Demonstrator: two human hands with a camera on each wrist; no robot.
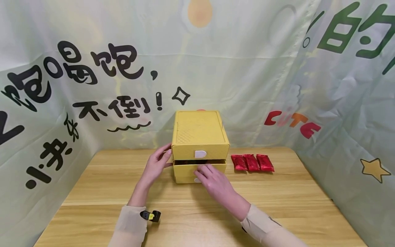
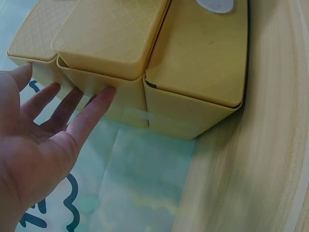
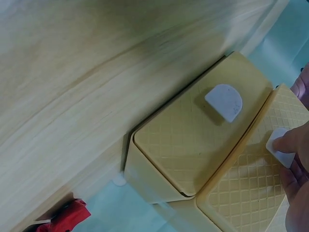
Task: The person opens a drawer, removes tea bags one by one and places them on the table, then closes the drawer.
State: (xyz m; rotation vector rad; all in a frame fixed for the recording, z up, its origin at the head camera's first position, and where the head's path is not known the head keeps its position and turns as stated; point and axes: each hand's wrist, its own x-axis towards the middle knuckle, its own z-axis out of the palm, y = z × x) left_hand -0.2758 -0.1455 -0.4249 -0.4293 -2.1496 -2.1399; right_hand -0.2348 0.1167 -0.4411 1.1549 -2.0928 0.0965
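Observation:
A yellow three-tier drawer box (image 1: 199, 128) stands on the table. Its middle drawer (image 1: 183, 173) sticks out partway, with a dark gap along its top. The right hand (image 1: 214, 181) pinches the white tab (image 3: 280, 152) of that drawer, thumb against it and fingers curled behind. Below it, the bottom drawer (image 3: 183, 140) is closed and carries its own white tab (image 3: 224, 102). The top drawer's tab (image 1: 200, 154) is free. At the box's left side, the left hand (image 1: 156, 164) has its fingers spread, fingertips (image 2: 110, 93) at the side wall.
Three red wrapped packets (image 1: 253, 163) lie in a row right of the box. The wooden table (image 1: 108, 192) extends in front and to both sides. A printed cloth (image 1: 240, 85) hangs behind the box and along the sides.

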